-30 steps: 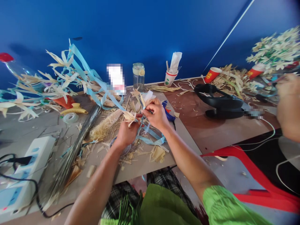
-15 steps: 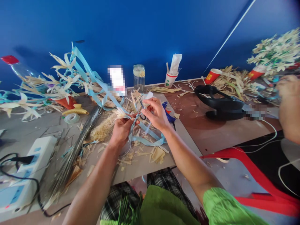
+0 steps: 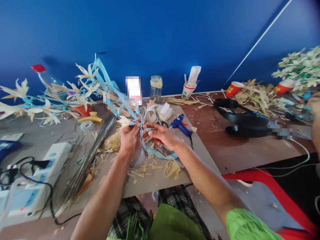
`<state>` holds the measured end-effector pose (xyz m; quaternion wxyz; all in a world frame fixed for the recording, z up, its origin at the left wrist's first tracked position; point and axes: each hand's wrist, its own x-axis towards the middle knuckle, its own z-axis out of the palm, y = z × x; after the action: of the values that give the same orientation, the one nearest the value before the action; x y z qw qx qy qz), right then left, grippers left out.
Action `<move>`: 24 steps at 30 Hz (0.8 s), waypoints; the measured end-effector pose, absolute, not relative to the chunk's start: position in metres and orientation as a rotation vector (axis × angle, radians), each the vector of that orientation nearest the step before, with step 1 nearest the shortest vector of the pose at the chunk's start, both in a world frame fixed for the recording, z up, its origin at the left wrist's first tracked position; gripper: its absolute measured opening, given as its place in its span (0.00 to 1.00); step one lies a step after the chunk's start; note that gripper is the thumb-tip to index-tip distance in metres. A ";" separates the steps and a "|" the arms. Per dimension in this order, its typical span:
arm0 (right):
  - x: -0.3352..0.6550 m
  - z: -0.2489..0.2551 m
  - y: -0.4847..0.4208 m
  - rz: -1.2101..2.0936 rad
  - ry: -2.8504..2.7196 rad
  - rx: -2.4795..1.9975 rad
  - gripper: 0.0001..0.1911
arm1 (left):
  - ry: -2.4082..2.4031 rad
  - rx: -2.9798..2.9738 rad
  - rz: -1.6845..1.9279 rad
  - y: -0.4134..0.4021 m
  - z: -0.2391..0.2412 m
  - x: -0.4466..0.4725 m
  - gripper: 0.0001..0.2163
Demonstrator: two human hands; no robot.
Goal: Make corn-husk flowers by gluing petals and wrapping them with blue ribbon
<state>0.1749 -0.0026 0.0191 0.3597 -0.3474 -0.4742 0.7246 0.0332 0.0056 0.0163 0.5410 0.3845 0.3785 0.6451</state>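
My left hand [image 3: 130, 138] is closed in a pinch around a flower stem wrapped in light blue ribbon [image 3: 142, 126], held above the table. A cream, husk-like flower [image 3: 125, 122] shows just by its fingertips. From the other side, my right hand [image 3: 163, 136] reaches to the stem, fingers stretched out and loosely apart, the fingertips at the wrapped part. Loose light blue ribbon [image 3: 160, 155] trails below the stem and passes beneath this hand. Behind the fingers lie scissors [image 3: 163, 123], and a blue glue gun [image 3: 181, 124] rests to their right.
Bundled wires [image 3: 87, 163], a tape roll [image 3: 87, 125] and a white power strip [image 3: 45, 173] lie left. Behind stand a lidded bottle [image 3: 156, 88] and a paper cup [image 3: 188, 90]. A black headset-like object [image 3: 245, 123] lies right, near another person's arm [image 3: 315, 113].
My right hand has come down from above the stem to beside it, its fingers now stretched. The glue gun and scissors show more fully. The view has shifted left.
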 end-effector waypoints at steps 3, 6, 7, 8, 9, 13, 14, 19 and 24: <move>0.174 0.015 -0.001 1.925 -1.193 -0.889 0.26 | 0.885 0.899 1.529 0.005 0.019 0.034 0.10; 0.173 0.014 -0.001 2.038 -1.199 -0.887 0.19 | 0.909 0.882 1.519 0.005 0.020 0.032 0.10; 0.173 0.014 -0.001 2.063 -1.195 -0.881 0.17 | 0.923 0.886 1.516 0.006 0.020 0.031 0.09; 0.173 0.015 -0.002 2.084 -1.189 -0.868 0.16 | 0.939 0.895 1.516 0.006 0.020 0.030 0.09; 0.173 0.015 -0.003 2.103 -1.180 -0.848 0.16 | 0.956 0.906 1.515 0.007 0.019 0.029 0.09; 0.173 0.013 -0.004 2.233 -1.179 -0.772 0.15 | 0.939 0.904 1.566 0.010 0.019 0.028 0.09; 0.173 0.011 -0.003 2.251 -1.198 -0.782 0.14 | 0.909 0.891 1.584 0.010 0.020 0.028 0.09; 0.175 0.005 0.002 2.109 -1.394 -0.971 0.09 | 0.796 0.821 1.637 0.011 0.024 0.024 0.09; 0.178 0.007 0.001 2.041 -1.581 -1.022 0.10 | 0.707 0.725 1.697 0.012 0.023 0.021 0.09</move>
<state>0.1775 0.0013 0.0073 0.1815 -0.3619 -0.5599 0.7229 0.0206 0.0121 0.0229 0.5503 0.3062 0.2987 0.7171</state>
